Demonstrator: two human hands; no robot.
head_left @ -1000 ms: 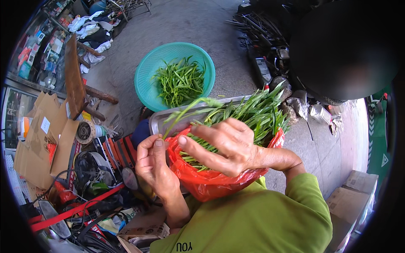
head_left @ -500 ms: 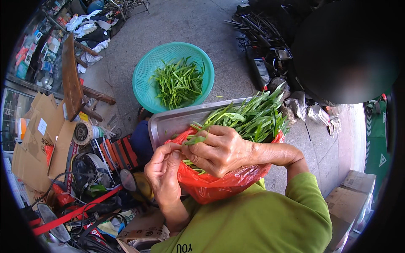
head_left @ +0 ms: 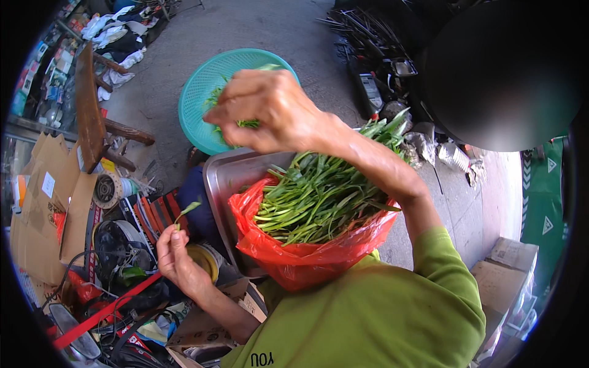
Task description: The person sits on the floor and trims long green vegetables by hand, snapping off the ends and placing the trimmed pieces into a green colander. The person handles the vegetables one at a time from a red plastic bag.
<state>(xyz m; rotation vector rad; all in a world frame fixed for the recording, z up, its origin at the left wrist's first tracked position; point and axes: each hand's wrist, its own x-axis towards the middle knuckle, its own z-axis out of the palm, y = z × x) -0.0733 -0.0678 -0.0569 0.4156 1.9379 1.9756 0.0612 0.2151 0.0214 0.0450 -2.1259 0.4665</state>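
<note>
Over the turquoise colander [head_left: 191,116] hangs my right hand [head_left: 264,110], fingers curled and smeared by motion. A blurred pale leaf [head_left: 270,67] pokes out past its knuckles. Cut greens [head_left: 246,124] in the colander are mostly hidden behind this hand. Down at the left, my left hand [head_left: 179,257] pinches a small leafy sprig [head_left: 187,210] between thumb and fingers, leaf end up. Long-stemmed leafy greens [head_left: 325,196] fill an open red plastic bag [head_left: 307,260] against my front. Beneath the bag is a metal tray [head_left: 216,184], and neither hand touches it.
A wooden stool [head_left: 87,110] lies tipped at the left, near flattened cardboard [head_left: 46,196]. Cables, a red strap [head_left: 107,311] and other clutter crowd the lower left. Metal rods [head_left: 368,34] are heaped at the upper right; cardboard boxes [head_left: 500,282] stand at the lower right.
My hands have parted. The right went up and forward from the bag to above the colander; the left moved left and down with a sprig. The greens in the bag now show more fully.
</note>
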